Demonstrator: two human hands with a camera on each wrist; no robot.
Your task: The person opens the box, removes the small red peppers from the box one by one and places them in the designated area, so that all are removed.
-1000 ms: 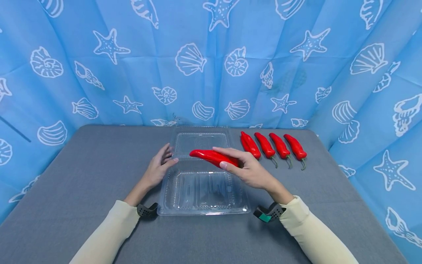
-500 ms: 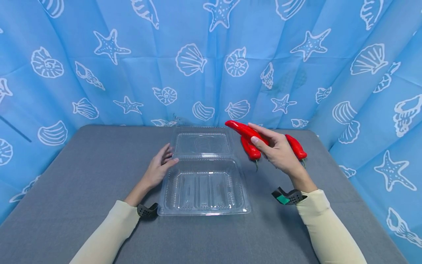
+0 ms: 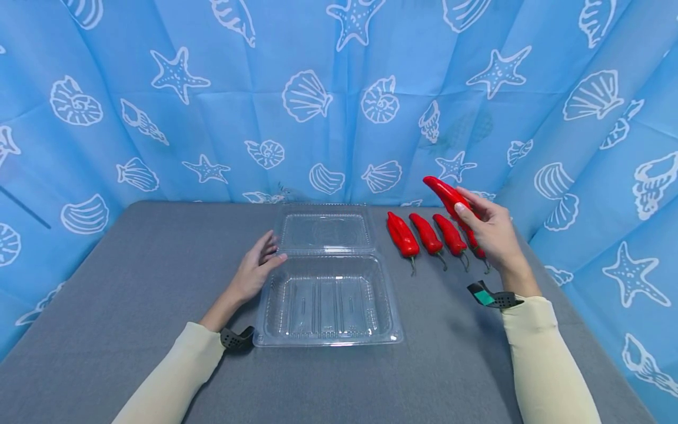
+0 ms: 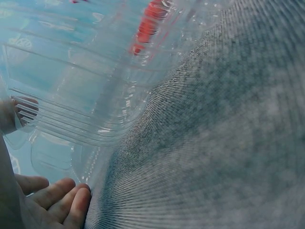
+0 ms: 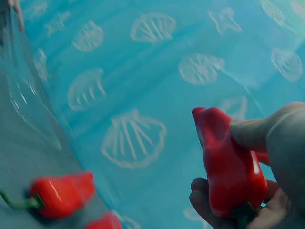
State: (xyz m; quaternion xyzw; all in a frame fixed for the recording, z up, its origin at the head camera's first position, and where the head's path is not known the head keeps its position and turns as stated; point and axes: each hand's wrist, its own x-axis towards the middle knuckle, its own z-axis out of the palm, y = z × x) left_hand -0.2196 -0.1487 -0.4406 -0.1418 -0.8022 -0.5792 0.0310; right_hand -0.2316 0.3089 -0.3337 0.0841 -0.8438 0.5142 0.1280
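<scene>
My right hand (image 3: 489, 232) grips a red pepper (image 3: 447, 197) with thumb and fingers, raised over the right end of a row of red peppers (image 3: 402, 234) on the table. In the right wrist view the held pepper (image 5: 228, 162) points its tip up, green stem end low in the palm. An open-lidded clear plastic box (image 3: 327, 341) lies in the middle, its lid folded back away from me. My left hand (image 3: 254, 270) rests by the box's left side near the hinge, thumb at the rim, fingers loosely bent. Nothing lies in the box.
The peppers lie side by side right of the box, stems towards me; the held pepper and hand partly hide the rightmost. A grey cloth (image 3: 159, 277) covers the table. A blue shell-print curtain (image 3: 339, 118) stands behind and at the sides.
My right hand has moved from over the box to the right and upward with the pepper, to above the row's right end. My left hand and the box have stayed put.
</scene>
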